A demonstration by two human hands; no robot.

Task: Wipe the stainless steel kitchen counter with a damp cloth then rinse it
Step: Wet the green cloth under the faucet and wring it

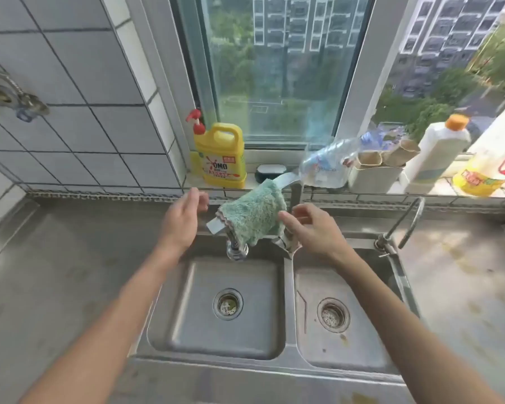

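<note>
Head view, cloth: the green cloth [252,214] hangs draped over the tap [236,249], above the left basin [187,287] of the sink.
Head view, my right hand [309,228]: thumb and fingers are loosely curled at the cloth's right edge. I think my thumb tip touches the pile, but motion blur keeps me from saying I am pinching it, so I cannot tell this grip.
Head view, my left hand [184,223]: fingers are straight and relaxed, holding nothing, just beside the cloth's left edge and apart from it.
Head view, counter: the steel counter [56,272] runs either side of the sink; the right stretch shows yellowish marks.
Head view, water: I see no stream from the spout.
Head view, sill: a yellow jug [222,156], a crumpled clear bottle [327,164] and a white bottle [438,150] stand just behind the tap.
Stage, my guess: the cloth is either about to come off for wiping or has just been hung.
Risk: a one-edged pull could let the cloth slide off and drop into the basin.
Risk: lifting it high and back could knock the clear bottle, which leans close to the tap.
Risk: if the cloth is dry, the marks will smear instead of lifting.
</note>
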